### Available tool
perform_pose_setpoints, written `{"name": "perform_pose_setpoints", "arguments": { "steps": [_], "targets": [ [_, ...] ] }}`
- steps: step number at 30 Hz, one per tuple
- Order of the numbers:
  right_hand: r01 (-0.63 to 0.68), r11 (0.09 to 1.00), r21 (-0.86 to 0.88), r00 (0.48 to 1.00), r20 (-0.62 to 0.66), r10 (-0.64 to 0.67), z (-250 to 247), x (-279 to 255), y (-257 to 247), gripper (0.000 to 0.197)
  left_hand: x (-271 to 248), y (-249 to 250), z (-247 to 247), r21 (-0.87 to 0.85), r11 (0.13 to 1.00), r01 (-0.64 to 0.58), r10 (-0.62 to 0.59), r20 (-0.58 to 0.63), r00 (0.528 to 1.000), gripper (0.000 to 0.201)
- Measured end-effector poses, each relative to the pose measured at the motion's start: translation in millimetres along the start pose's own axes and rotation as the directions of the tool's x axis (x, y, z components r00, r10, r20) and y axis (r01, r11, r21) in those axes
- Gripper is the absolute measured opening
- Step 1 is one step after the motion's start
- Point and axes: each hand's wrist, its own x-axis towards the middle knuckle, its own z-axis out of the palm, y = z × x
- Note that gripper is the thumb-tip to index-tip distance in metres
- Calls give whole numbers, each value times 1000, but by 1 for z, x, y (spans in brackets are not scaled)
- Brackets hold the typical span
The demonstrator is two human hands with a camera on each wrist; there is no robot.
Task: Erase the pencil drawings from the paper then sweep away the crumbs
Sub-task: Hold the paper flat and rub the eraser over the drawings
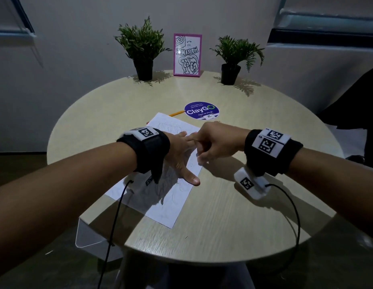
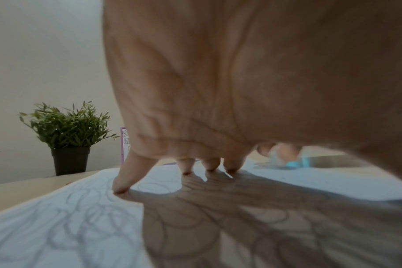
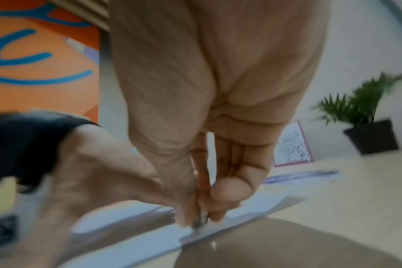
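Thin paper (image 1: 171, 207) may crease if the splayed left hand (image 1: 179, 155) slips while the right hand (image 1: 214, 142) pinches the eraser (image 3: 201, 220), scrubbing

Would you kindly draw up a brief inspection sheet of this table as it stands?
Surface: round pale wood table, lit unevenly.
Job's things: paper with pencil scribbles; small eraser at its right edge; crumbs too small to tell.
Clutter: pencil, round sticker, framed sign, two potted plants.
Grippers: left hand presses fingertips on paper; right hand pinches eraser.
Cables: black wrist cables trail over the table.
Surroundings: plain wall; dark floor.
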Motion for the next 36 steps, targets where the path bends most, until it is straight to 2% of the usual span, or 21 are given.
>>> {"name": "perform_pose_setpoints", "arguments": {
  "steps": [2, 4, 6, 11, 13, 17, 22, 28, 30, 33, 34, 36],
  "targets": [
    [-63, 996, -60, 991, -119, 55, -8, 1, 11, 18, 0, -3, 6, 27, 1000, -4, 4, 5, 1000, 131],
    [-110, 992, -61, 977, -192, 97, -14, -2, 21, 17, -7, -7, 12, 52, 998, -21, 20, 20, 1000, 133],
    [-113, 993, -39, 978, -178, 105, -13, -6, 24, 13, -16, -10, 14, 22, 999, -37, 38, -7, 999, 124],
    [-93, 994, -63, 990, -109, 86, -3, -7, 22, 5, -9, -11, 3, -9, 998, -63, 60, -197, 979, 88],
    [-102, 991, -84, 990, -110, 93, -4, -4, 22, 5, -3, -5, -1, -46, 998, -50, 38, -225, 974, 85],
    [-159, 984, -81, 980, -132, 147, -7, 1, 22, 9, 4, 1, -5, -88, 994, -58, 43, -173, 984, 103],
    [-175, 974, -145, 972, -185, 147, -7, 5, 17, 20, 6, 0, -7, -27, 999, -40, 38, -68, 997, 105],
    [-16, 996, -92, 1000, -4, 16, 0, -5, 0, 17, -3, 5, -8, -15, 998, -60, 59, -53, 997, 94],
    [-46, 994, -103, 999, -34, 43, -4, -2, 7, 17, 0, 3, -6, 0, 998, -64, 64, -37, 997, 104],
    [-160, 979, -130, 976, -170, 137, -13, 5, 26, 21, 6, -1, -4, 18, 999, -46, 46, -14, 999, 117],
    [-169, 978, -125, 972, -187, 144, -13, 5, 28, 21, 6, -1, -4, 20, 999, -43, 43, -15, 999, 117],
    [-110, 988, -105, 985, -142, 95, -9, 1, 19, 18, 3, 1, -5, 19, 999, -48, 49, -20, 999, 114]
  ]
}}
